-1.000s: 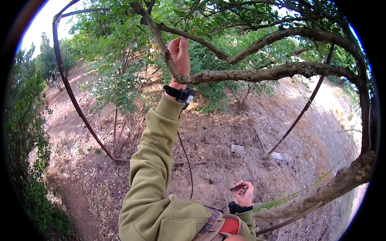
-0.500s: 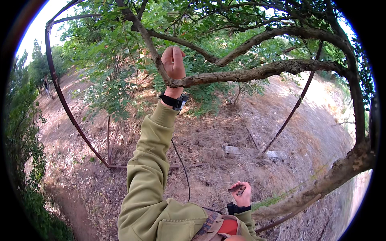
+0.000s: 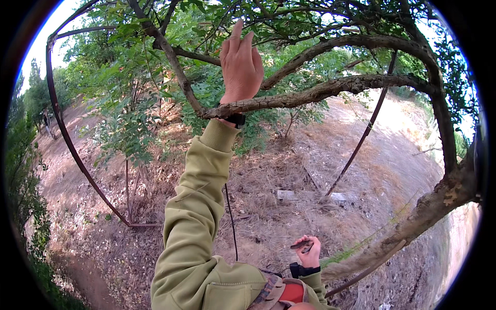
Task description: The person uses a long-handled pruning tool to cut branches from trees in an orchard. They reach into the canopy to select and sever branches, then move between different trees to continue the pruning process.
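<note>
My left hand is raised among the branches with its fingers stretched upward and apart, holding nothing. Its fingertips are near thin leafy twigs at the top. A rough brown branch crosses in front of my left wrist. Low at my right side, my right hand is closed on a dark tool that looks like pruning shears. Part of the tool is hidden in the palm.
A thick trunk rises at the right. Another curved branch arches above. A rusty metal frame stands at the left, with a slanting bar at the right. A black cable hangs beside my left sleeve. Dry leaves cover the slope.
My left hand has opened from a pinch and moved up and right, its fingers now spread. The right hand keeps its hold on the shears. The view has shifted slightly.
</note>
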`<state>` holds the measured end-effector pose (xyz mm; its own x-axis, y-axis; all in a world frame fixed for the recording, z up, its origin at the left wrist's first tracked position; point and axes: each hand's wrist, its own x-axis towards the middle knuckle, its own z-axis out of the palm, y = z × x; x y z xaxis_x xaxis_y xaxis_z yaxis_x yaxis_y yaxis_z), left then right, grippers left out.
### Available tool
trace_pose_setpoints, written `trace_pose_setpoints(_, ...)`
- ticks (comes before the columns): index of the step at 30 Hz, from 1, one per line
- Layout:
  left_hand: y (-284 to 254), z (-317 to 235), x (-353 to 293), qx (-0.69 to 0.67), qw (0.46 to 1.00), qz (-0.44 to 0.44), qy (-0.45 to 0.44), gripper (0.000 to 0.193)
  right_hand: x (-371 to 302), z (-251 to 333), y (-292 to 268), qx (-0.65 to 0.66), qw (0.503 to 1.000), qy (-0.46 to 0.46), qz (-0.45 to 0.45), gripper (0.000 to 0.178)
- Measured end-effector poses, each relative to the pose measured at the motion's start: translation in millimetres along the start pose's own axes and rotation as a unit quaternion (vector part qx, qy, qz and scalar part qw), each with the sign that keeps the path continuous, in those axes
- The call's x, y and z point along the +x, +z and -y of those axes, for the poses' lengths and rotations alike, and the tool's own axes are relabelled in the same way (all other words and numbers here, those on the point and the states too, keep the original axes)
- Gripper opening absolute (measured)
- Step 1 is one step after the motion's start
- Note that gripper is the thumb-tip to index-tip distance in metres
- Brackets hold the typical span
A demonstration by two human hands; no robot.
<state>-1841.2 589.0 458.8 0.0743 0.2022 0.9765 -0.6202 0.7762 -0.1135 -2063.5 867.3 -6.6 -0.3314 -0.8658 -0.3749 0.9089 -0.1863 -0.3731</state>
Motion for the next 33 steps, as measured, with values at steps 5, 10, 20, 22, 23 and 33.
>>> trace_pose_setpoints(5, 7, -6, -3, -0.019, 0.999, 0.016, -0.031, 0.032, -9, 4, 1, 0.001, 1.0, -0.005, -0.006, 0.014)
trace_pose_setpoints(10, 7, -11, -6, -0.061, 0.997, -0.017, -0.032, 0.031, -12, 8, 2, 0.001, 0.999, -0.014, -0.037, 0.015)
trace_pose_setpoints(20, 17, -50, -27, -0.262, 0.951, 0.032, -0.161, 0.033, -7, 5, 9, -0.009, 0.999, 0.026, -0.028, 0.011)
trace_pose_setpoints(22, 14, -47, -34, -0.232, 0.962, 0.007, -0.143, 0.039, -10, 5, 8, -0.003, 0.999, 0.024, -0.028, 0.012)
trace_pose_setpoints(23, 5, -51, -32, -0.24, 0.96, -0.008, -0.147, 0.041, -11, 5, 8, 0.005, 1.0, 0.018, -0.025, 0.012)
trace_pose_setpoints(33, -58, -62, -120, -0.104, 0.986, 0.074, -0.104, 0.047, -5, 1, -1, -0.003, 0.998, 0.041, -0.036, 0.013)
